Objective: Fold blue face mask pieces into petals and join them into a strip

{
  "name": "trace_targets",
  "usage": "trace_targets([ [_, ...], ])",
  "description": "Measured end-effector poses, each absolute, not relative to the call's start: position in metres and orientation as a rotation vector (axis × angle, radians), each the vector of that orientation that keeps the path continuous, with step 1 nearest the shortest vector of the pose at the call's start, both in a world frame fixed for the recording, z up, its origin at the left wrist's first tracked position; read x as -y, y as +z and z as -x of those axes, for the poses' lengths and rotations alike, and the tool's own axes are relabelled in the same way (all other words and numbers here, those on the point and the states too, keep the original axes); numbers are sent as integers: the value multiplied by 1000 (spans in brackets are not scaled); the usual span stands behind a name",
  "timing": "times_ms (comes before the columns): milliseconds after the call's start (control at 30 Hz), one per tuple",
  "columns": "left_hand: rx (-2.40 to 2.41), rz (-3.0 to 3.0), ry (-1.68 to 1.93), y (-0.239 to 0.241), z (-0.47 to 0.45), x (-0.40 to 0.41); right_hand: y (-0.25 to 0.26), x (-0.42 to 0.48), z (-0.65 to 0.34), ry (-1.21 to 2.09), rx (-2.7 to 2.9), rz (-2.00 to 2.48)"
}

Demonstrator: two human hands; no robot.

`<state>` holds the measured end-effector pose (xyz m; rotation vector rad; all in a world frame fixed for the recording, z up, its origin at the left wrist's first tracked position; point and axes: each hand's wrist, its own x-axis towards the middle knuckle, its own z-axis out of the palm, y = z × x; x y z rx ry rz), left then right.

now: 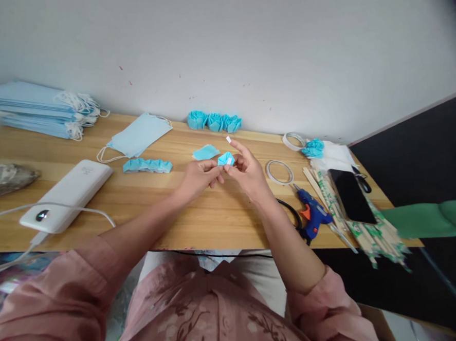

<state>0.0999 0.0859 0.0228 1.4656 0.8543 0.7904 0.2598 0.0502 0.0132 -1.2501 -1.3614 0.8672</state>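
Two hands raised, left hand [197, 176], right hand [247, 172], pinching blue piece [226, 159]

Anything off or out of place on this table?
The wooden sticks at the right end jut past the table's front edge, with a phone lying on them. A white scrap clings to the right hand's raised fingertip while it and the left hand pinch a blue folded piece. Nothing spilled.

Wooden table [146, 216] against plain white wall [243, 46], dark floor [423, 143] at right
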Motion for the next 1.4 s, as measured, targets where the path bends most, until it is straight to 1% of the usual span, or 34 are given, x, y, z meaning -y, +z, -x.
trace_targets([
  [200,-865,-1684,666,22,-97,-88,12,-49,-265,946,1362,1199],
  [300,-861,-1740,695,23,-97,-90,13,-48,-267,941,1363,1216],
  [500,-864,-1675,830,25,-96,-94,18,-44,-267,934,1387,1261],
  [900,-823,-1507,753,16,-98,-96,13,-45,-267,885,1320,1219],
  [1133,-795,-1505,789,25,-98,-90,14,-43,-263,922,1289,1177],
  [1400,-808,-1465,835,23,-99,-92,14,-44,-260,951,1295,1184],
])
